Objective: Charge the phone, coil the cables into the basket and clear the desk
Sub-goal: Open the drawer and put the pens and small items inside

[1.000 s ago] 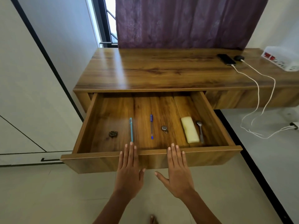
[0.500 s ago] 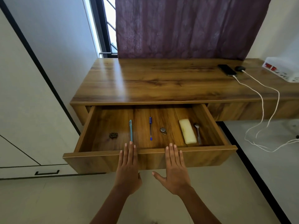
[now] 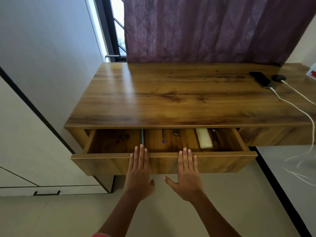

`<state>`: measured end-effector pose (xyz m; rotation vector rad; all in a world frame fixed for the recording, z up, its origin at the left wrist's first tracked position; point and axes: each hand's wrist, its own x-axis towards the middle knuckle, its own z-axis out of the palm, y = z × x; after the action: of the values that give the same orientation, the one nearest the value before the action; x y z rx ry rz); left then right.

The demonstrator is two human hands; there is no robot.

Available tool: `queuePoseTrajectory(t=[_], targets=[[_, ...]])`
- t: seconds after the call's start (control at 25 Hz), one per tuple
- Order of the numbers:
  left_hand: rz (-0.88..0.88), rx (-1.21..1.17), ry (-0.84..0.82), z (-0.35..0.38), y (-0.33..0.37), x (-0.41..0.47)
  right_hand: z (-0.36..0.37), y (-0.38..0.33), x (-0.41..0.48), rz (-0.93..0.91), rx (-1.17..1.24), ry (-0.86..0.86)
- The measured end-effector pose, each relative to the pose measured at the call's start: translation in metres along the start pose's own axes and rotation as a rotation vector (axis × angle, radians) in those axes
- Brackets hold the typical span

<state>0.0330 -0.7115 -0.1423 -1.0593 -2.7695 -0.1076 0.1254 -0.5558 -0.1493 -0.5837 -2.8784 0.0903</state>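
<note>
Left hand point(image 3: 139, 175) and right hand point(image 3: 188, 175) flat on drawer front point(image 3: 222, 164), fingers straight, holding nothing. Phone point(image 3: 260, 79) with cable point(image 3: 281, 99) on desk point(image 3: 171, 100), far right, well apart.

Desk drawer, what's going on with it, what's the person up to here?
A person has the left hand and right hand flat against the front of the drawer of the wooden desk. The drawer stands partly open, and they apparently mean to push it shut. Inside lie a teal pen, a blue pen, a cream bar and a spoon. At the desktop's far right the phone lies with a white cable plugged in, running off the edge.
</note>
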Motion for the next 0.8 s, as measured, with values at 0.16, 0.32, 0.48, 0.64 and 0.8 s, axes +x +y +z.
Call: queuePoseTrajectory(t=[0.16, 0.32, 0.48, 0.64, 0.8], targets=[[-0.001, 0.018, 0.02, 0.011, -0.008, 0.041, 0.012, 0.009, 0.044, -0.025, -0.017, 0.036], [-0.014, 0.052, 0.048, 0.027, -0.016, 0.073, 0.031, 0.013, 0.081, -0.016, -0.049, 0.099], [-0.035, 0.083, 0.102, 0.041, -0.021, 0.101, 0.049, 0.015, 0.113, 0.005, -0.08, 0.16], [-0.057, 0.106, 0.156, 0.067, -0.025, 0.117, 0.079, 0.024, 0.137, -0.095, -0.094, 0.417], [-0.03, 0.042, 0.273, 0.089, -0.027, 0.13, 0.094, 0.026, 0.147, -0.122, -0.124, 0.551]])
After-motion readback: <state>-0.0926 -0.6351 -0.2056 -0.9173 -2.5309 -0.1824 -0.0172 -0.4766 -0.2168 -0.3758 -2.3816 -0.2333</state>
